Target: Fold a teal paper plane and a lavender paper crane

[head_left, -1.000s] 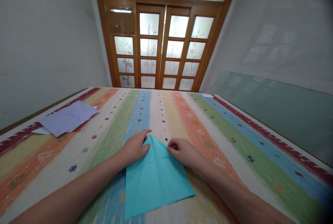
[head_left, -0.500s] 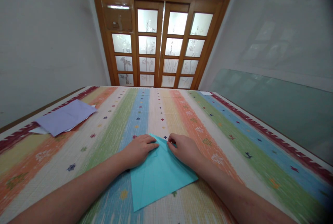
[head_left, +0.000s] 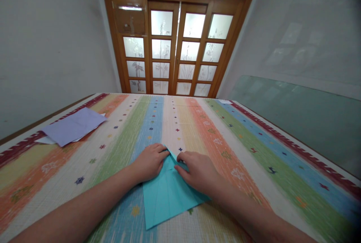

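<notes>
A turquoise sheet of paper (head_left: 166, 201) with several crease lines lies on the striped tablecloth in front of me. Its narrow tip points away from me, and its wide edge faces me. My left hand (head_left: 150, 162) rests on the left side near the tip, with thumb and fingers pressed on the paper. On the other side, my right hand (head_left: 196, 169) pinches the right edge between thumb and fingers. That edge is lifted and curls inward toward the middle. The right hand hides part of the raised flap.
A lavender sheet (head_left: 75, 126) lies over white paper at the table's left side. The striped tablecloth (head_left: 113, 194) covers the table. A small white paper (head_left: 225, 102) is at the far right edge. Wooden doors with glass panes (head_left: 177, 47) stand beyond the table.
My right hand has drawn the paper's right edge inward and to the left, so the flap now stands more folded over. My left hand has stayed near the tip.
</notes>
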Demonstrator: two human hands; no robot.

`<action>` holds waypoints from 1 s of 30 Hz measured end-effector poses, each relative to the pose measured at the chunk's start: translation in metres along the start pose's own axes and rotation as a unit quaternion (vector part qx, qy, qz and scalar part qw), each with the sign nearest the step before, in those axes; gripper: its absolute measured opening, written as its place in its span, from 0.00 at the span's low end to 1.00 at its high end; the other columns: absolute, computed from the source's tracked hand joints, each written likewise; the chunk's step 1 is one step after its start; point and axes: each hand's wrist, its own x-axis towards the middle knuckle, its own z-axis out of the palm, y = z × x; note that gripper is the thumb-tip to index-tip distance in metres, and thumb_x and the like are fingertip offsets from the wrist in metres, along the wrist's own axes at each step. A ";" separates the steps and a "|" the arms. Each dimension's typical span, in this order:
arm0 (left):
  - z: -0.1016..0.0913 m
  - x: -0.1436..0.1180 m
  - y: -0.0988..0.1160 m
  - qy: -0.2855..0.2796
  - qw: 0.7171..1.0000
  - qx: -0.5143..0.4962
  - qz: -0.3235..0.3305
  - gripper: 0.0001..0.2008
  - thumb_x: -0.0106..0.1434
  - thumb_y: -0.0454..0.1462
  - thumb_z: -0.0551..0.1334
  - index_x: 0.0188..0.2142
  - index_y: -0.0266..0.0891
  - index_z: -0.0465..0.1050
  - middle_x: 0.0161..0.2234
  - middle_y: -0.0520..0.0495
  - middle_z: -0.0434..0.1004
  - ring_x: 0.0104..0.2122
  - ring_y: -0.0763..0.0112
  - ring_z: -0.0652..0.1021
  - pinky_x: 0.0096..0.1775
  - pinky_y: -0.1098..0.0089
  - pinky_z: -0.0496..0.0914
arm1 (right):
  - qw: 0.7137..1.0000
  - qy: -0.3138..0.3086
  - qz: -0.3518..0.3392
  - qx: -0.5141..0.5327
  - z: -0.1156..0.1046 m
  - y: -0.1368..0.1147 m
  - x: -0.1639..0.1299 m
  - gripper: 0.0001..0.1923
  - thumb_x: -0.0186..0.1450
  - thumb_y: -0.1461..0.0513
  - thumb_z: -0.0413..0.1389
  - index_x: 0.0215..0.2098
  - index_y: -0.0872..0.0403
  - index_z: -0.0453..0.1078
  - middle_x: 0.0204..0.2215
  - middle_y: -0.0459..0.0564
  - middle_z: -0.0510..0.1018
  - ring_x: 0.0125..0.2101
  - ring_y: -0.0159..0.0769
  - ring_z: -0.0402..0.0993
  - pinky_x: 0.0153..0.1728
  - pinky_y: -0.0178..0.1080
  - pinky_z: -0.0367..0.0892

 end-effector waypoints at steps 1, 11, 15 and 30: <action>0.000 0.000 0.000 0.001 1.000 0.001 -0.004 0.17 0.66 0.34 0.56 0.53 0.40 0.72 0.51 0.41 0.74 0.53 0.57 0.71 0.55 0.55 0.66 | 1.000 -0.004 -0.007 0.001 -0.001 -0.002 -0.001 0.12 0.66 0.52 0.57 0.40 0.50 0.73 0.34 0.49 0.80 0.36 0.40 0.75 0.32 0.38 0.57; 0.000 -0.002 -0.002 0.006 0.999 0.013 -0.051 0.22 0.64 0.35 0.57 0.57 0.35 0.67 0.56 0.39 0.71 0.57 0.55 0.68 0.60 0.55 0.62 | 0.997 -0.050 -0.059 0.022 0.003 -0.003 0.001 0.11 0.66 0.54 0.57 0.41 0.51 0.76 0.40 0.51 0.79 0.42 0.42 0.73 0.40 0.40 0.62; 0.005 -0.003 -0.006 -0.028 0.999 0.019 -0.025 0.26 0.67 0.36 0.54 0.64 0.35 0.61 0.63 0.40 0.64 0.63 0.57 0.62 0.63 0.56 0.57 | 0.995 -0.057 -0.072 0.037 0.004 0.001 0.002 0.09 0.65 0.58 0.58 0.42 0.52 0.75 0.42 0.51 0.78 0.44 0.41 0.72 0.44 0.40 0.63; 0.007 -0.003 -0.007 -0.048 0.997 0.039 -0.038 0.24 0.70 0.39 0.51 0.63 0.35 0.63 0.63 0.39 0.65 0.63 0.56 0.64 0.62 0.56 0.57 | 0.990 -0.075 -0.100 0.067 0.002 0.003 0.005 0.08 0.64 0.60 0.58 0.41 0.51 0.76 0.42 0.52 0.80 0.46 0.42 0.74 0.49 0.42 0.63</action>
